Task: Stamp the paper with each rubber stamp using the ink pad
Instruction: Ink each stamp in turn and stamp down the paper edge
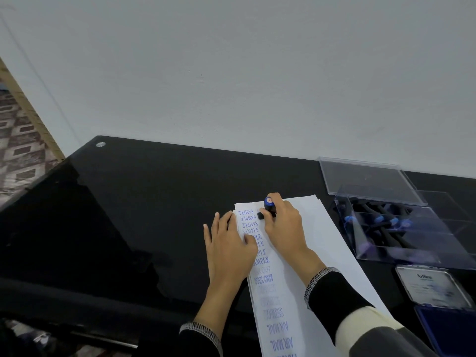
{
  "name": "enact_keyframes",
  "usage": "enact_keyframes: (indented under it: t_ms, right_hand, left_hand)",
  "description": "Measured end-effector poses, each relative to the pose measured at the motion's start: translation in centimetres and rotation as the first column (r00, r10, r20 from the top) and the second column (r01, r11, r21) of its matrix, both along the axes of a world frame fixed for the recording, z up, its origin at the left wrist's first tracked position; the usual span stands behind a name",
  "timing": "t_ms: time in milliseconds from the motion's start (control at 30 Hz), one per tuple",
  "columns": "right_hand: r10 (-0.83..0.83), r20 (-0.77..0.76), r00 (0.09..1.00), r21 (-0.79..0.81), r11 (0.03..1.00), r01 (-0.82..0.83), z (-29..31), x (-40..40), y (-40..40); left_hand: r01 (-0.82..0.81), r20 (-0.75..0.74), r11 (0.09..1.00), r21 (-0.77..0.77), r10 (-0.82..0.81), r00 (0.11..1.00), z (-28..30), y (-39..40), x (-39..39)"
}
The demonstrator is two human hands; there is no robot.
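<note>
A stack of white paper sheets (306, 243) lies on a glossy black table (128, 202), running from the near edge away toward the wall. Down its left margin runs a column of blue impressions reading SAMPLE several times over, then FAX OUT, EXPRESS and AIR MAIL.

The right hand (280, 222) grips a black rubber stamp (268, 208) with a blue cap, fingers curled tight around the handle, and holds its base down on the paper near the far left corner, just beside the top SAMPLE marks. The left hand (229, 243) lies flat with its fingers straight and slightly spread, straddling the paper's left edge, thumb resting over the SAMPLE prints.

To the right of the paper, well apart from the hands, stands a clear plastic box (401, 228) holding more black stamps with blue caps, its transparent lid (365, 176) tilted back behind it. Nearer the person, an open ink pad (448, 331) shows its dark blue surface, with its labelled lid (432, 287) lying just beyond it
</note>
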State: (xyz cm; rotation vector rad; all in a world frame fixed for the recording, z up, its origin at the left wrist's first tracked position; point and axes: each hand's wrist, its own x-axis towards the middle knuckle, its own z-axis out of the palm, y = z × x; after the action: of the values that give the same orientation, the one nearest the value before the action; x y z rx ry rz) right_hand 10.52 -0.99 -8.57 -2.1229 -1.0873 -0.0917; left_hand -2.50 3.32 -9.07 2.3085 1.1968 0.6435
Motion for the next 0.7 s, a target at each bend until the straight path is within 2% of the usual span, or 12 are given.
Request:
enact_keyframes:
  t_ms: [700]
  right_hand:
    - [0.013,-0.025,1.0,0.009,1.0,-0.013,-0.2,0.21,0.1]
  left_hand:
    - [0.012,0.007,1.0,-0.021,-0.012,1.0,-0.15,0.12,0.04]
